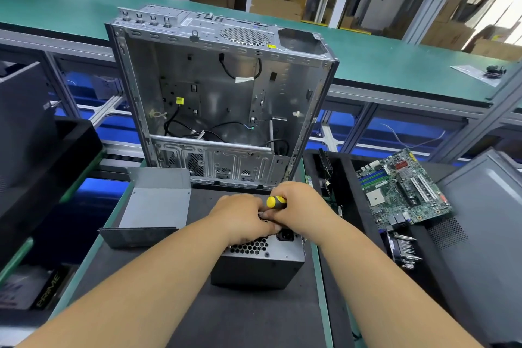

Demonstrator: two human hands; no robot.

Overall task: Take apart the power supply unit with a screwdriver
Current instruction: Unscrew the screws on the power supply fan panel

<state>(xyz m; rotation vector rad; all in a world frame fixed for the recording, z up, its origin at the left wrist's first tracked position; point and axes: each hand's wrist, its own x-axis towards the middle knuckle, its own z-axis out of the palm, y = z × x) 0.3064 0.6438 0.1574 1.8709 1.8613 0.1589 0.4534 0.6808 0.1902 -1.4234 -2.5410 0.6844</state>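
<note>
Two hands meet over one grey metal box: the power supply unit [261, 261] sits on the dark mat of the counter [254, 319], directly beneath both hands and just this side of them. Going by its sheet-steel shell, I judge it heavy for its bulk, rigid and not at all yielding, with painted sides that could slide on the mat if pushed sideways. Its edges and the honeycomb vent look sharp enough to want care; the flat side walls are the safer place to clamp it, while the socket face and the grille are poor places to press hard. Beyond the hands stands the stripped computer case [220, 99], open side facing the person, and to the left of the left hand lies a loose folded metal cover [158, 203]. Off to the right of the right hand a motherboard [401, 186] rests on a dark tray.

The left hand [240, 219] lies curled over the top edge of the unit, its fingers bent down onto the vent, bracing it. The right hand [299, 207] is wrapped round the yellow-and-black screwdriver [276, 202], only the handle end showing between thumb and fingers; the tip and whatever screw it meets are hidden behind the left hand's fingers
</note>
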